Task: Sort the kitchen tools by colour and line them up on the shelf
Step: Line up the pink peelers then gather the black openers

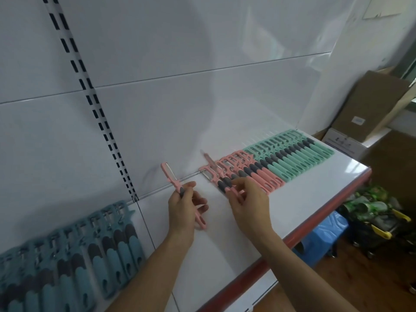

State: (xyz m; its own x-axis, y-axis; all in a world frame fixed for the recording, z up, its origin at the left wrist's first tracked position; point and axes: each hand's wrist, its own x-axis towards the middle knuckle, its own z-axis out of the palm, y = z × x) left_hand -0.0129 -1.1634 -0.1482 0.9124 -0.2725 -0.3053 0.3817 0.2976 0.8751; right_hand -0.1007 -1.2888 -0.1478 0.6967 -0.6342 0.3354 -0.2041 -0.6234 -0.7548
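Note:
On the white shelf (pixel 304 192) lie three rows of peelers with grey grips: blue ones (pixel 74 257) at the left, pink ones (pixel 252 174) in the middle, green ones (pixel 299 154) at the right. My left hand (pixel 182 210) holds one pink peeler (pixel 173 179) upright above the shelf, blade end up. My right hand (pixel 249 201) rests its fingers on the leftmost pink peeler (pixel 221 180) of the pink row, gripping its handle. One more pink peeler (pixel 208 159) sticks up tilted at that end of the row.
A white back panel with a slotted black-and-white upright (pixel 94 104) rises behind the shelf. The shelf's front edge is red (pixel 315 224). To the right stand cardboard boxes (pixel 369 106), a blue plastic stool (pixel 326 230) and a cart with green packs (pixel 371 206) on the floor.

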